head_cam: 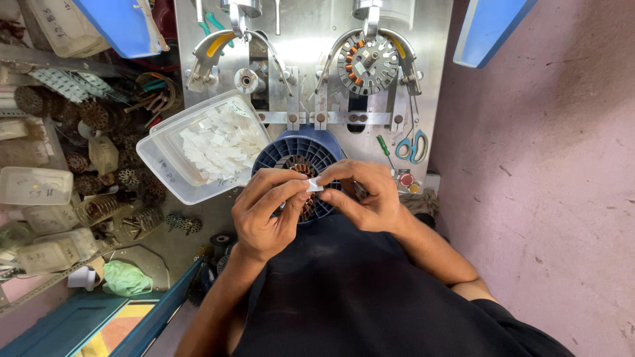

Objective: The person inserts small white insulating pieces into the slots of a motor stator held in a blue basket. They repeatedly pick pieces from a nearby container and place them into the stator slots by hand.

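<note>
1. Left hand (268,211) and right hand (367,198) pinch one small white paper slip (313,186) between fingertips, above the blue ribbed holder (281,155).
2. Slip looks light, thin, easily creased; best held by its edges.
3. Clear tub (159,155) of white slips sits just left.
4. Handwritten labels mark tubs far left (33,185).

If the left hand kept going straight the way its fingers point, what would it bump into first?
Likely the right hand: the left hand points right, and both already pinch the same small white paper slip.
</note>
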